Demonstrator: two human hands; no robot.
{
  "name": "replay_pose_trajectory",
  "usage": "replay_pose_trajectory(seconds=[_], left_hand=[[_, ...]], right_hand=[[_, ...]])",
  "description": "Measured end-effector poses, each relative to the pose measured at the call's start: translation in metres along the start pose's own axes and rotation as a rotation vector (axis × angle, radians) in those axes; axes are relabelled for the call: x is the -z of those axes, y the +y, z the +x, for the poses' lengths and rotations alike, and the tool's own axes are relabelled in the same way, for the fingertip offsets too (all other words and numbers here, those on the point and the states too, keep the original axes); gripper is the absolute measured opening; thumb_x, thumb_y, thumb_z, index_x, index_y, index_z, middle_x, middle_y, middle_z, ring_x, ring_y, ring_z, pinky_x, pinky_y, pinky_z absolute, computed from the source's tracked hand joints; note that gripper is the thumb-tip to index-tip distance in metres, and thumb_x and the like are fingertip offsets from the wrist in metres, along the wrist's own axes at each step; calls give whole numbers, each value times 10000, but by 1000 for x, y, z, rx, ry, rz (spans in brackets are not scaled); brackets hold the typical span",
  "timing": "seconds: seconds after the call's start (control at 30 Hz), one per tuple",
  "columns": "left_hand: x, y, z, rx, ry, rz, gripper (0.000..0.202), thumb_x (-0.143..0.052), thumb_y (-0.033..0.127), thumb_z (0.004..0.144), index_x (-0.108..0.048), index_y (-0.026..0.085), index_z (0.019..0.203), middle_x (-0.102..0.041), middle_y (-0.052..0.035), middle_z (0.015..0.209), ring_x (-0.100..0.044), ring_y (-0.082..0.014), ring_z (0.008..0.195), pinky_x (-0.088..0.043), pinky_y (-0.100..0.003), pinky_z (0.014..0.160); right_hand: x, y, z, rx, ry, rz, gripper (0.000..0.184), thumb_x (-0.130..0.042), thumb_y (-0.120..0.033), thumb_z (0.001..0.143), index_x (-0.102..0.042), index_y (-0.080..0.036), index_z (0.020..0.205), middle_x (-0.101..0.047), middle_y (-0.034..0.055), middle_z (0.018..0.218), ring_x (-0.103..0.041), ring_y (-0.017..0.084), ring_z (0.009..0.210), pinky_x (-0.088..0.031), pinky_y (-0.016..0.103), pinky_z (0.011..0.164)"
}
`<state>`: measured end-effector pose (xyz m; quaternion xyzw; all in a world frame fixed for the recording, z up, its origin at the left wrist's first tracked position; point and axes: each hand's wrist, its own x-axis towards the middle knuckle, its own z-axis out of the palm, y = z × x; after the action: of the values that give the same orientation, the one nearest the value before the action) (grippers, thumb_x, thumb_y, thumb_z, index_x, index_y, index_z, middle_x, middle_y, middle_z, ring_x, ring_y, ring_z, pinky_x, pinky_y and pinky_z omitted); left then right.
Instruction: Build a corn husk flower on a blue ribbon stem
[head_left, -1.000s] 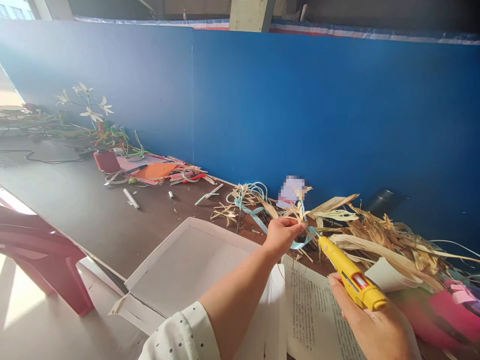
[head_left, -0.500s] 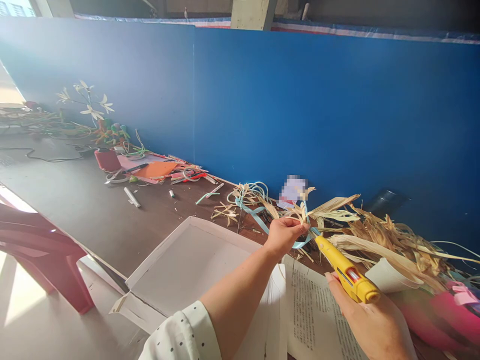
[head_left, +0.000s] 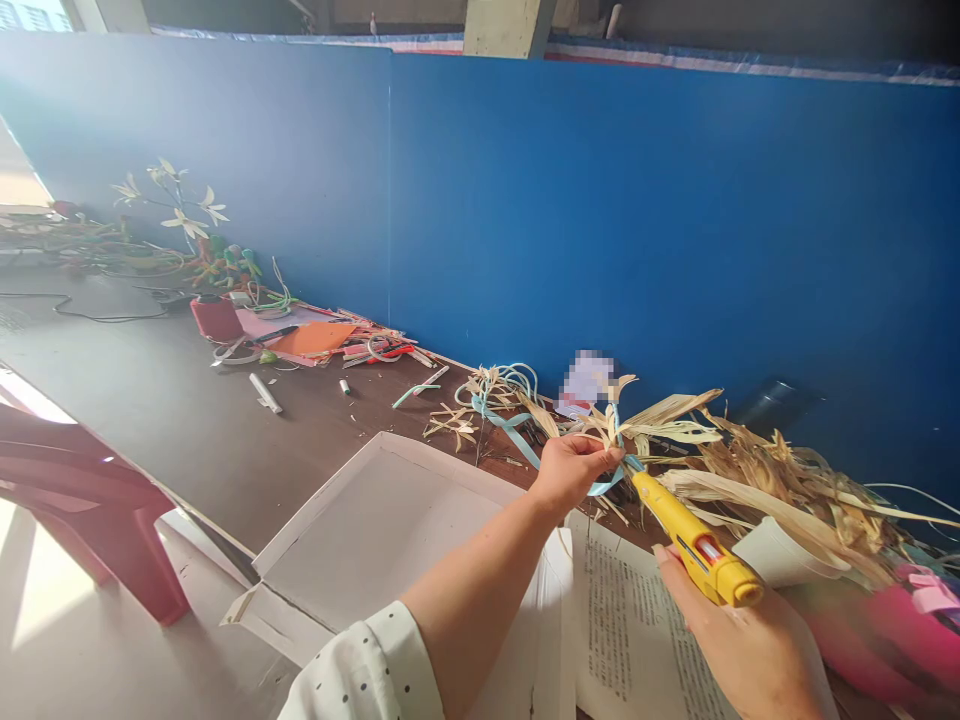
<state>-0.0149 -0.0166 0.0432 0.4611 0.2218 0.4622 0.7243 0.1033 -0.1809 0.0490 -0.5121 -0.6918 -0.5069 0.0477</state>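
Shallow white box (head_left: 375,500) on dark table (head_left: 225,400), L forearm over it; white cup (head_left: 787,555) tilted by husk pile (head_left: 787,470). L hand (head_left: 566,472): thumb + finger tog., pinching husk flower (head_left: 609,422) w/ blue stem, right of box's far corner. R hand (head_left: 757,640) clamped on yellow glue gun (head_left: 686,530), nozzle at flower base, prob. touching. Table's front edge runs diag. on left, pink chair (head_left: 97,510) alongside; blue panel (head_left: 660,220) bounds back.

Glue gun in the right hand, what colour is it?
The glue gun is mostly yellow; it shows best in the head view.
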Motion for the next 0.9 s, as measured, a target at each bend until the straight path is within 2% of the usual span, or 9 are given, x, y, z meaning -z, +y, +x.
replay_pose_trajectory(seconds=[0.23, 0.4, 0.47, 0.57, 0.77, 0.9], left_hand=[[0, 0, 0, 3, -11, 21, 450, -786, 516, 495, -643, 105, 610, -559, -16, 575, -466, -86, 559, -349, -233, 559], [1, 2, -1, 8, -11, 42, 459, -782, 525, 499, -651, 106, 632, -561, -17, 588, -458, -86, 563, -349, -232, 558], [1, 2, -1, 7, -12, 52, 459, -780, 526, 504, -655, 106, 637, -560, -16, 592, -456, -85, 565, -349, -231, 559], [1, 4, -2, -2, -14, 60, 446, -782, 514, 511, -660, 102, 633, -559, -19, 597, -455, -84, 561, -350, -233, 557], [1, 4, -3, -9, -33, 65, 436, -778, 505, 530, -668, 99, 645, -569, -23, 605, -458, -82, 552, -346, -227, 546], [1, 3, -2, -22, -25, 81, 434, -776, 510, 530, -668, 105, 640, -573, -21, 611, -455, -83, 561, -348, -221, 546]], right_hand=[[3, -1, 3, -77, -39, 84, 296, -448, -124, 825, -708, -251, 764, -625, 42, 648, -535, 153, 549, -370, 262, 536], [2, -2, 4, -228, -138, 199, 271, -452, -213, 834, -713, -248, 768, -613, 53, 608, -571, 171, 582, -411, 267, 549], [3, -1, 4, -260, -141, 248, 264, -457, -223, 834, -712, -246, 770, -618, 57, 617, -560, 169, 563, -417, 274, 553], [4, 0, 5, -239, -141, 276, 281, -446, -186, 834, -708, -256, 763, -630, 54, 651, -548, 161, 554, -407, 278, 563], [7, 1, 8, -132, -69, 156, 332, -418, -109, 823, -696, -262, 727, -608, 34, 623, -515, 147, 525, -369, 272, 536], [5, 0, 6, -177, -98, 171, 272, -464, -148, 825, -705, -261, 769, -610, 38, 622, -557, 159, 577, -411, 264, 586]])
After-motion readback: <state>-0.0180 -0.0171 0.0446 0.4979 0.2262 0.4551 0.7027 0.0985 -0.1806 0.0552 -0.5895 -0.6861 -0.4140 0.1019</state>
